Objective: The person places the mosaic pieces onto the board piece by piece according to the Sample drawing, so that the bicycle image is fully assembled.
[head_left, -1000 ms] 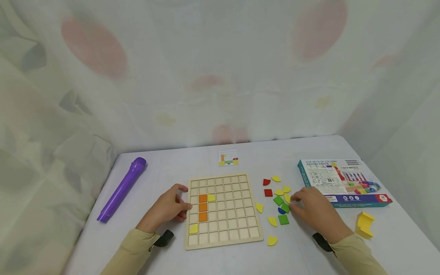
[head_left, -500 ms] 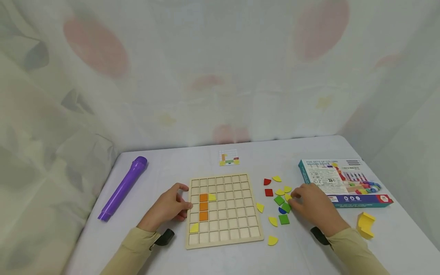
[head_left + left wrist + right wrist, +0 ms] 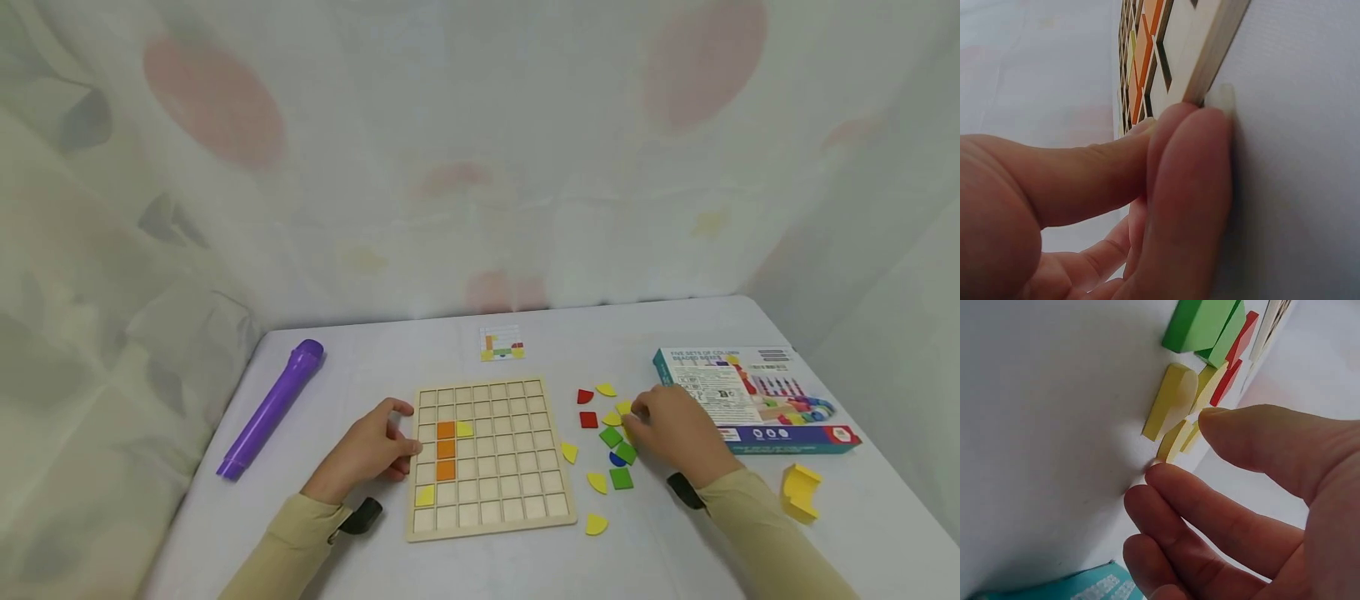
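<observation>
Head view: a pale wooden grid board [image 3: 507,442] is laid flat on the tabletop [image 3: 360,358], its left edge clamped between thumb and fingers in the left hand [image 3: 375,442]'s grip. On the board, three orange squares [image 3: 446,449] are lined up in one column, with a yellow quarter-circle [image 3: 464,428] set beside the top one. To the board's right, thick, flat-faced yellow pieces [image 3: 1175,440] and green squares [image 3: 621,478] are scattered. Close by those, the right hand [image 3: 675,425]'s grip is parted; whether any piece is touched cannot be told.
</observation>
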Action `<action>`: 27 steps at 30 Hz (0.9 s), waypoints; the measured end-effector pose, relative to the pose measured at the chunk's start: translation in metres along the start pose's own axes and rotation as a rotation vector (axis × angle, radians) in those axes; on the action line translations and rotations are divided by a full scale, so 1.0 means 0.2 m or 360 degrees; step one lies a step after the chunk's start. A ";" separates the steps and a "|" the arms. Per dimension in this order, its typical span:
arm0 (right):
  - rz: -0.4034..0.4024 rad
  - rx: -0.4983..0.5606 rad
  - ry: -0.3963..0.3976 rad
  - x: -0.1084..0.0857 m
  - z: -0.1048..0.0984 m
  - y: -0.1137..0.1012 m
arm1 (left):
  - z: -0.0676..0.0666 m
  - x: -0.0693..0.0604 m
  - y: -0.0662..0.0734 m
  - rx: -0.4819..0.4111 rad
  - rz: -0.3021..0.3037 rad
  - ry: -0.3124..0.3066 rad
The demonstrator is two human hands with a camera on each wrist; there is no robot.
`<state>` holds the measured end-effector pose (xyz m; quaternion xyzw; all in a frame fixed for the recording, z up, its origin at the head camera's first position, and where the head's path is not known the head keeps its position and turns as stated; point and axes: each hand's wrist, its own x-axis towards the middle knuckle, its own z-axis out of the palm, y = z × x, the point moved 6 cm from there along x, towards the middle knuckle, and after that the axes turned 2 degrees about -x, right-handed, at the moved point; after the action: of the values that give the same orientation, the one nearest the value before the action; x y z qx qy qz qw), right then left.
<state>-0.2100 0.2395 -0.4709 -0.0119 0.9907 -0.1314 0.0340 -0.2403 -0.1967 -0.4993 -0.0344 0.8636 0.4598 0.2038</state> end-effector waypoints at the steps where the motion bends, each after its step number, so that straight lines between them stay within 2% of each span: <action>1: 0.0002 -0.0007 -0.0004 0.01 0.00 0.00 | 0.00 0.00 0.00 -0.0005 0.0000 -0.0002; 16: -0.0055 -0.0036 -0.0013 0.12 0.01 -0.05 | 0.00 -0.01 -0.01 -0.0026 0.0004 0.0005; 27: -0.0041 0.0045 -0.0023 0.13 0.02 -0.08 | 0.01 0.01 -0.01 -0.0005 0.0004 0.0015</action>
<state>-0.2361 0.2214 -0.4721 -0.0253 0.9882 -0.1459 0.0396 -0.2410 -0.1972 -0.5028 -0.0359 0.8639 0.4613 0.1990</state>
